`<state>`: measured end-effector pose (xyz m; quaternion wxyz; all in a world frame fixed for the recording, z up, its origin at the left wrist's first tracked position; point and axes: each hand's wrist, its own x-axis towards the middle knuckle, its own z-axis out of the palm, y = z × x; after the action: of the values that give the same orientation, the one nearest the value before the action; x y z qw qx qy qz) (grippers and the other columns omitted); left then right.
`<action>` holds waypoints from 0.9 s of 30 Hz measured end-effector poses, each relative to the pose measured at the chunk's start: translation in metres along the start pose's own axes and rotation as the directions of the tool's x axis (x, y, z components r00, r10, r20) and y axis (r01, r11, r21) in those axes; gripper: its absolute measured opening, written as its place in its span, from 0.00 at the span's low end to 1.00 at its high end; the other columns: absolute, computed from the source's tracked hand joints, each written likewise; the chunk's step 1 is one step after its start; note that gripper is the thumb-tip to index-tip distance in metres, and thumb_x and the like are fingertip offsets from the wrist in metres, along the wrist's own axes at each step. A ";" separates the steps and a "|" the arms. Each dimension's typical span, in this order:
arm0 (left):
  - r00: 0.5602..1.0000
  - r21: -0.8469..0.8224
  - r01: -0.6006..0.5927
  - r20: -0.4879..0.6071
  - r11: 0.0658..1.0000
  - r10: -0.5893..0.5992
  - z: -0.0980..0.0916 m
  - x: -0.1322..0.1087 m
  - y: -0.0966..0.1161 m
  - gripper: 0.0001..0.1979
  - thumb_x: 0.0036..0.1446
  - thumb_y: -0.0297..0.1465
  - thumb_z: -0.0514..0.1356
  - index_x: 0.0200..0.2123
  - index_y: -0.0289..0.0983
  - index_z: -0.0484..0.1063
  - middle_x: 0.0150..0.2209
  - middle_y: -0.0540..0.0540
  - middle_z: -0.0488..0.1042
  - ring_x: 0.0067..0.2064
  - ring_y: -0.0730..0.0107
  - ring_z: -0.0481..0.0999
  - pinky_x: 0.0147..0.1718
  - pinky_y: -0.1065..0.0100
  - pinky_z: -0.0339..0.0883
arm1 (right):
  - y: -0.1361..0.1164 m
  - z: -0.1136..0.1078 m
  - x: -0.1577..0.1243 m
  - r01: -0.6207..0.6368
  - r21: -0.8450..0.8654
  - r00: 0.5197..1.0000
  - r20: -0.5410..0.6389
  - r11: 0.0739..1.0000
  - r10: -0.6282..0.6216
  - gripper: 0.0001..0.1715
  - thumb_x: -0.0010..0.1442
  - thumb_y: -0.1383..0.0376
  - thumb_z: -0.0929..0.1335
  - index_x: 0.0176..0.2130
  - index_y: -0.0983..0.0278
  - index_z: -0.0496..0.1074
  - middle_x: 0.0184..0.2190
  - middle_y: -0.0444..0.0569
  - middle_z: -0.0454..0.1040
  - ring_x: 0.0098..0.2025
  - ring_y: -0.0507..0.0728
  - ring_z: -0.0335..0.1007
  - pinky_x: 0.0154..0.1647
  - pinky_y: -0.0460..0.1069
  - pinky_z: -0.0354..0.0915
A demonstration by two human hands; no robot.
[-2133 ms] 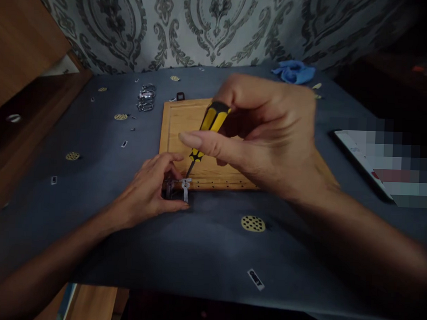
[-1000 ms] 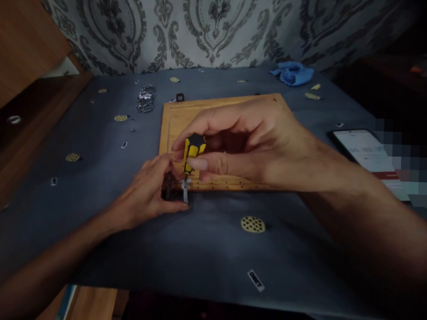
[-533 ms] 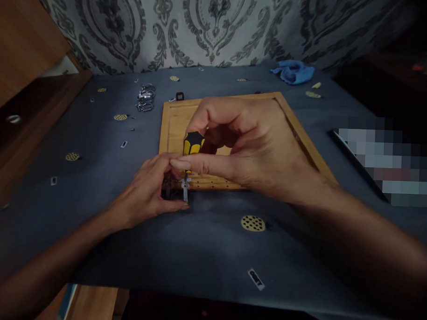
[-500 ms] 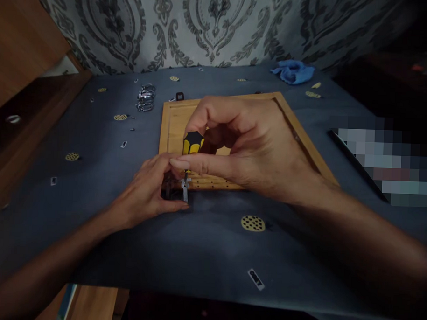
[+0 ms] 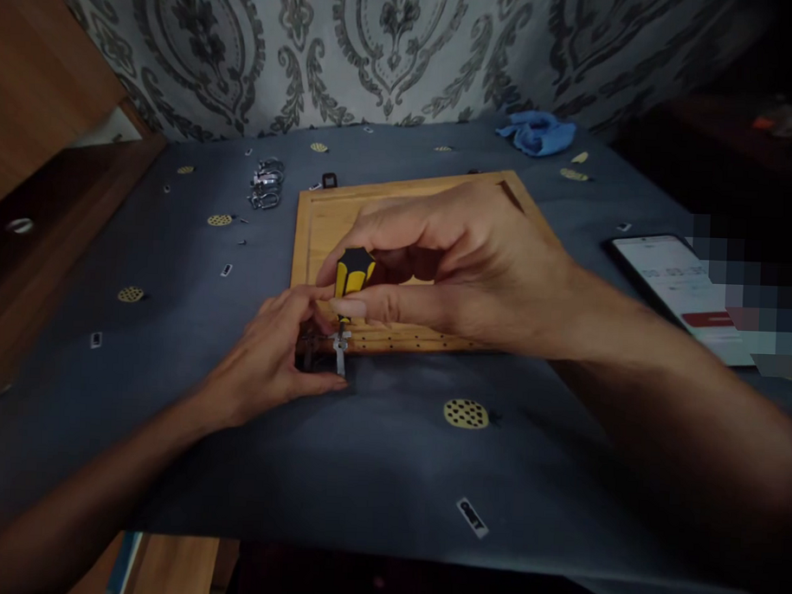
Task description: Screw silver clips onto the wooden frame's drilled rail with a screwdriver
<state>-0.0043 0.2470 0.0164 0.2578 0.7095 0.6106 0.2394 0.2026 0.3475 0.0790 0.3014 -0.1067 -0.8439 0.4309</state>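
Note:
My right hand (image 5: 458,269) pinches a short screwdriver (image 5: 353,274) with a black and yellow handle between thumb and fingers. The screwdriver stands nearly upright, its shaft pointing down at a small silver metal clip (image 5: 340,354) on the near edge of a wooden board (image 5: 409,183). My left hand (image 5: 270,353) is closed around that clip at the board's near left corner, thumb below and fingers above. A dark fitting beside the clip is partly hidden by the left fingers. A row of small dark holes runs along the board's near edge.
Several shiny metal clips (image 5: 266,184) lie at the back left, with small screws (image 5: 242,241) nearer. A dark loop (image 5: 329,180) stands at the board's far edge. A blue cloth (image 5: 538,133) lies at the back, a phone (image 5: 669,281) on the right.
The fingers of my right hand have shifted round the screwdriver handle, and the wrist has turned. My left hand stays on the clip. The view has moved slightly.

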 end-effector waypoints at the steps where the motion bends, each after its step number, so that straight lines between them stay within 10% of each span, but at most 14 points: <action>1: 1.000 0.001 -0.001 -0.002 1.000 0.001 0.000 0.000 0.000 0.26 0.46 0.38 0.74 0.45 0.44 0.67 0.47 0.46 0.76 0.53 0.47 0.75 0.52 0.46 0.70 | 0.001 0.001 0.000 0.013 -0.020 1.000 0.023 1.000 -0.012 0.18 0.63 0.62 0.75 0.25 0.66 0.71 0.30 0.41 0.76 0.28 0.45 0.68 0.27 0.41 0.65; 11: 0.999 0.001 0.030 0.025 1.000 -0.030 -0.001 0.000 0.004 0.23 0.49 0.38 0.73 0.45 0.41 0.69 0.45 0.46 0.76 0.51 0.47 0.76 0.54 0.43 0.70 | -0.004 0.017 -0.002 0.061 -0.171 0.975 -0.199 0.983 -0.095 0.24 0.62 0.55 0.76 0.26 0.64 0.65 0.25 0.38 0.66 0.27 0.46 0.63 0.30 0.45 0.63; 19: 1.000 -0.049 0.013 0.013 0.999 -0.013 0.002 0.000 -0.002 0.38 0.45 0.35 0.76 0.57 0.45 0.63 0.44 0.48 0.79 0.54 0.48 0.76 0.56 0.46 0.66 | -0.015 0.012 0.001 -0.080 -0.128 0.824 -0.567 0.989 -0.006 0.27 0.57 0.53 0.79 0.23 0.60 0.63 0.19 0.39 0.63 0.20 0.49 0.57 0.25 0.50 0.57; 24: 1.000 -0.037 0.001 0.018 0.999 0.000 0.003 -0.001 -0.003 0.40 0.46 0.33 0.76 0.59 0.44 0.61 0.44 0.48 0.78 0.54 0.49 0.76 0.57 0.47 0.65 | 0.022 0.006 0.007 -0.246 -0.014 0.860 -0.464 0.969 0.211 0.30 0.60 0.46 0.75 0.24 0.61 0.63 0.17 0.39 0.61 0.19 0.48 0.59 0.20 0.47 0.53; 27: 1.000 -0.019 -0.024 0.008 1.000 0.024 0.005 -0.001 -0.005 0.40 0.45 0.33 0.77 0.59 0.44 0.61 0.44 0.48 0.78 0.53 0.51 0.75 0.57 0.48 0.65 | 0.062 -0.005 0.007 -0.333 0.021 0.802 -0.520 0.943 0.294 0.29 0.59 0.45 0.75 0.24 0.60 0.62 0.16 0.40 0.61 0.17 0.48 0.56 0.16 0.47 0.52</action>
<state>-0.0050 0.2466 0.0096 0.2643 0.7152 0.5987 0.2453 0.1948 0.3909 0.0352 0.4371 -0.3671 -0.7173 0.3997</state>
